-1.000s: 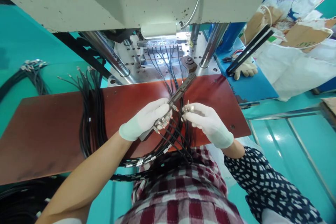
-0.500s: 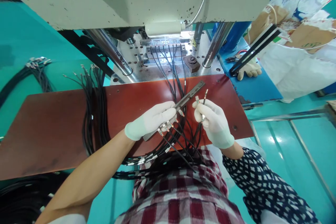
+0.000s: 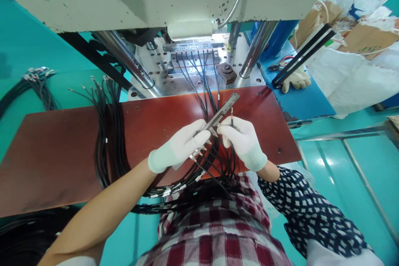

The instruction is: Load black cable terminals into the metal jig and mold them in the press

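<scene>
metal bar (image 3: 227,105) in left grip (image 3: 182,144), green-lettered brown packaging (image 3: 361,36)

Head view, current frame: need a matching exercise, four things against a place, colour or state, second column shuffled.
1. Metal bar
2. Loose glove
3. Wide board
4. Right arm's sleeve

A. Reddish-brown
B. Dark with a white pattern
C. Held in the left hand
D. Lying on the blue surface

Right pairs: 1-C, 2-D, 3-A, 4-B
</scene>
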Tool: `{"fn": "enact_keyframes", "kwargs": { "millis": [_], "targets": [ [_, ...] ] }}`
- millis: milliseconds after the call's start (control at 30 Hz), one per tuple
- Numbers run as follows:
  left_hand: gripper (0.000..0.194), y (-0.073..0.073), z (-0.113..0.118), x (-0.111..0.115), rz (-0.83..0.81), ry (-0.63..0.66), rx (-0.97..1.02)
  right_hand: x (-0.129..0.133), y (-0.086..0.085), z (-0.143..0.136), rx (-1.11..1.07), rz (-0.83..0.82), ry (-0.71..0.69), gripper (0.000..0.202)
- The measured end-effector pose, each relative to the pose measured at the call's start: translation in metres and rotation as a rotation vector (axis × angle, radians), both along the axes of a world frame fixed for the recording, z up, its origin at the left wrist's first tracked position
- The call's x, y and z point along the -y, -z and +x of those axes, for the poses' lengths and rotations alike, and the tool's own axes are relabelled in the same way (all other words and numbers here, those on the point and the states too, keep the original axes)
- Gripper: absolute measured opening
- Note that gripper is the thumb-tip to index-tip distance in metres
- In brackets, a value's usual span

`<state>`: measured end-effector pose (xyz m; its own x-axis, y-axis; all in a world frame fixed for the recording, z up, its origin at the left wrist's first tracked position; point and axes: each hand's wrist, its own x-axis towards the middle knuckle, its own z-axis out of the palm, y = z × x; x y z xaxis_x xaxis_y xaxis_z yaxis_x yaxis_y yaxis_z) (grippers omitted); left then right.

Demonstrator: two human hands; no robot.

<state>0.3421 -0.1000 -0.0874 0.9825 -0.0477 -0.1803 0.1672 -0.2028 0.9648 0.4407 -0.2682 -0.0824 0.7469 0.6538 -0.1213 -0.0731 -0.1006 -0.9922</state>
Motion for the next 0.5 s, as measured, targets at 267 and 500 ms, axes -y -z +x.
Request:
{"fn": "enact_keyframes", "kwargs": {
  "millis": [267,500],
  "targets": [
    [0.038,-0.005,0.001,0.001,-0.015,-0.039,-0.014,0.003,0.003,-0.003,0.091,-0.043,0.112,0.011],
    [0.039,-0.004,0.0,-0.004,-0.233,-0.049,-0.02,0.011,0.003,0.003,-0.015,0.065,0.166,0.04]
  ]
}}
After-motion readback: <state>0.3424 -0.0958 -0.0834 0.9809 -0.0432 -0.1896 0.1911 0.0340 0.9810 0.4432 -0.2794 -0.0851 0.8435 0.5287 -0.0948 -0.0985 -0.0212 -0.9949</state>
